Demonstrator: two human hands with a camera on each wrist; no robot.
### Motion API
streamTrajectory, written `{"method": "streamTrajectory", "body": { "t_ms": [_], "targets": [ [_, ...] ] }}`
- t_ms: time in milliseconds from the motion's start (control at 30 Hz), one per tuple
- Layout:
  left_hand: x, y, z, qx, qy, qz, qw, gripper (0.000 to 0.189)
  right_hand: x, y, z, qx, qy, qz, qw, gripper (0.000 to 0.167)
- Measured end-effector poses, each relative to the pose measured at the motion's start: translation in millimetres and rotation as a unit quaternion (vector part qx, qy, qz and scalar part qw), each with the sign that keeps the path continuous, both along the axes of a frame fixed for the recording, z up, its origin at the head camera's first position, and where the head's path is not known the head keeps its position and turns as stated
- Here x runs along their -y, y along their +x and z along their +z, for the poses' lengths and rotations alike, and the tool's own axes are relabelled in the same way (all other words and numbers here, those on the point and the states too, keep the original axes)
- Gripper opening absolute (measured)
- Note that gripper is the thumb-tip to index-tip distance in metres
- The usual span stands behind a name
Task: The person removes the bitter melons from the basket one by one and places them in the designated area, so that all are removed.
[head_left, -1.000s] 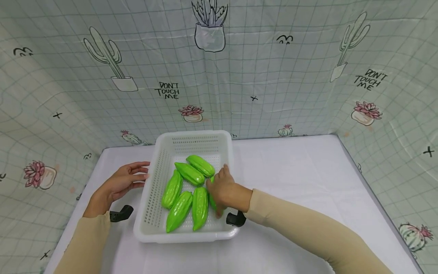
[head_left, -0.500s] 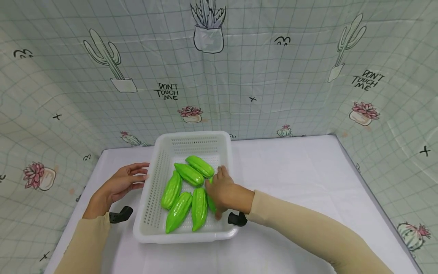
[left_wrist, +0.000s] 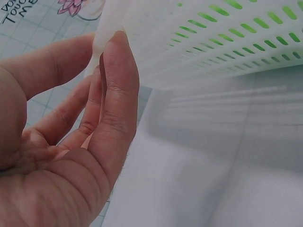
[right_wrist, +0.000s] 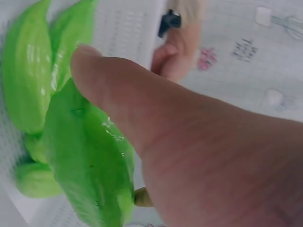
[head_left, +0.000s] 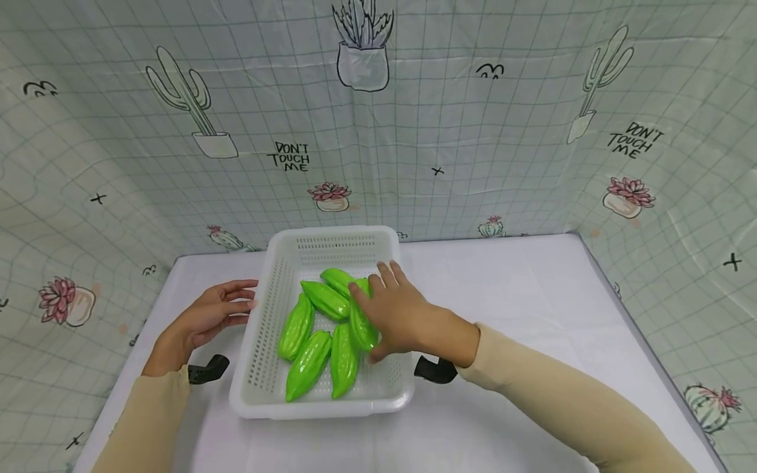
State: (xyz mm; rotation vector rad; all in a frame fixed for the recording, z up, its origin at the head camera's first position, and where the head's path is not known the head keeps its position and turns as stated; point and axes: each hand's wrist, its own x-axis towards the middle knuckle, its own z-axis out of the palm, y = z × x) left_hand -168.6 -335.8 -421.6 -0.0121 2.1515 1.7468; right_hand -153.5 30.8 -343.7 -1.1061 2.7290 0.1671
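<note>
Several glossy green star fruits lie in a white perforated plastic basket (head_left: 250, 368) in the head view. My right hand (head_left: 402, 318) reaches over the basket's right wall and holds one star fruit (head_left: 362, 325) lengthwise, between the thumb and the spread fingers. That fruit (right_wrist: 87, 156) looms larger than the others in the right wrist view, with my thumb (right_wrist: 123, 90) across its end; most of the other fingers are hidden. My left hand (head_left: 215, 312) stands at the basket's left side. Its fingertips (left_wrist: 119, 45) touch the outer wall (left_wrist: 156, 61), fingers loosely bent.
The basket stands on a white-covered table (head_left: 491, 295). A grid-patterned curtain (head_left: 414, 131) with cactus drawings encloses the back and both sides. Other star fruits (head_left: 309, 366) rest close together on the basket floor.
My right hand has risen and moved slightly right, its fingers spread wider. The star fruit under it has shifted up and back, now overlapping the rear fruit. The left hand has not moved.
</note>
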Motion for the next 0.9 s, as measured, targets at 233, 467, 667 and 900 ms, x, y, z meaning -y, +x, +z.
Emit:
{"method": "streamTrajectory", "body": {
  "t_ms": [233,467,667,900],
  "targets": [
    [-0.8,0.5,1.5,0.004,0.004,-0.003,1.0,0.07,-26.5,-1.7,17.0,-0.011,-0.055,-0.004,0.9984,0.12],
    [-1.3,1.4,1.8,0.005,0.001,-0.002,1.0,0.069,-53.1,-2.9,22.3,-0.03,-0.085,-0.022,0.9956,0.12],
    [-1.3,1.5,1.1,0.007,-0.005,0.001,1.0,0.068,-77.5,-5.9,19.9,-0.035,-0.115,-0.047,0.9916,0.119],
    [-2.0,1.7,1.2,0.007,-0.003,0.002,1.0,0.067,-104.8,-17.0,7.9,-0.034,-0.126,-0.081,0.9881,0.116]
  ]
}}
